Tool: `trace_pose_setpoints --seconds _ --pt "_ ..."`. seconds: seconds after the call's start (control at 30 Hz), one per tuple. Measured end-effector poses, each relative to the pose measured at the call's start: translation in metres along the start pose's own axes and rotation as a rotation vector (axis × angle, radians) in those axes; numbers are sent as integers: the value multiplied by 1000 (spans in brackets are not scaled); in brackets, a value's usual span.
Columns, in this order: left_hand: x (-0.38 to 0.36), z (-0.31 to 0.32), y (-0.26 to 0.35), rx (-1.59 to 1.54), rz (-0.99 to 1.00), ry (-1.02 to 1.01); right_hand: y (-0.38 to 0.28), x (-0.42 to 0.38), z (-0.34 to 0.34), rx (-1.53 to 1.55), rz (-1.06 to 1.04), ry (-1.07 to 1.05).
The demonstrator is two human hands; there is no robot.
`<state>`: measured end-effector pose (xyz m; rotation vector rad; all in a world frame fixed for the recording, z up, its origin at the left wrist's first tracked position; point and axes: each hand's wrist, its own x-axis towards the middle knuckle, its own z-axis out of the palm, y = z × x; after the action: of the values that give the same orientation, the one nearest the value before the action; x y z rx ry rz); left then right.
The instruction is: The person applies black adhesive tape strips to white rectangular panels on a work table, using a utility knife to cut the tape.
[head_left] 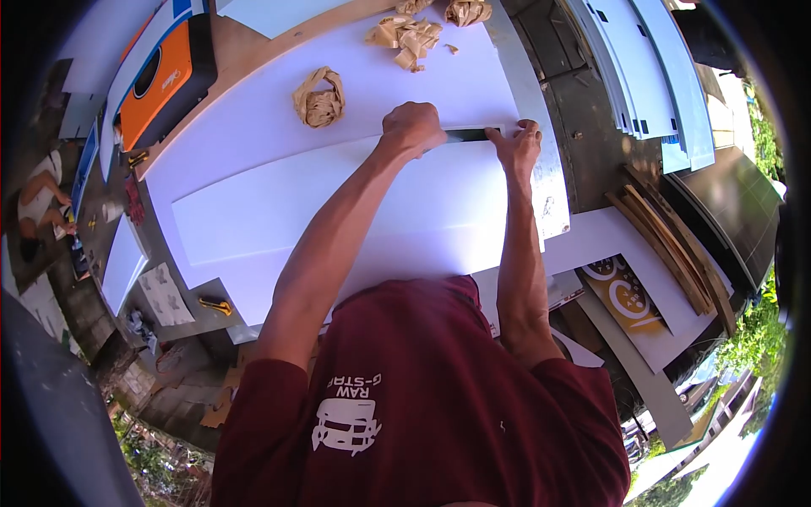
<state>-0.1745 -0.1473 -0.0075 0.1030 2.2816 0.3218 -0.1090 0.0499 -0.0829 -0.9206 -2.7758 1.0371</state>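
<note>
A long white panel [338, 198] lies on a larger white sheet on the table. My left hand [412, 128] is closed in a fist at the panel's far edge; what it grips is hidden. A narrow dark strip [469, 134] shows along that edge between my hands. At the strip's right end is my right hand [517, 148], its thumb on the strip and its curled fingers apart from the thumb, touching the panel's far right corner. Beyond my left hand lies a crumpled ring of brown tape [321, 108].
More crumpled tape [407, 35] lies at the far edge. An orange and blue box [165, 80] stands left, with a yellow cutter [215, 306] nearer. White panels [629, 68] and wood strips [663, 245] are on the right. Another person [40, 198] crouches far left.
</note>
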Motion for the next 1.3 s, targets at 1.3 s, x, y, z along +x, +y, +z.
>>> trace_pose_setpoints --seconds 1.3 --pt "10 33 -12 -16 345 23 -209 -606 354 249 -1514 -633"
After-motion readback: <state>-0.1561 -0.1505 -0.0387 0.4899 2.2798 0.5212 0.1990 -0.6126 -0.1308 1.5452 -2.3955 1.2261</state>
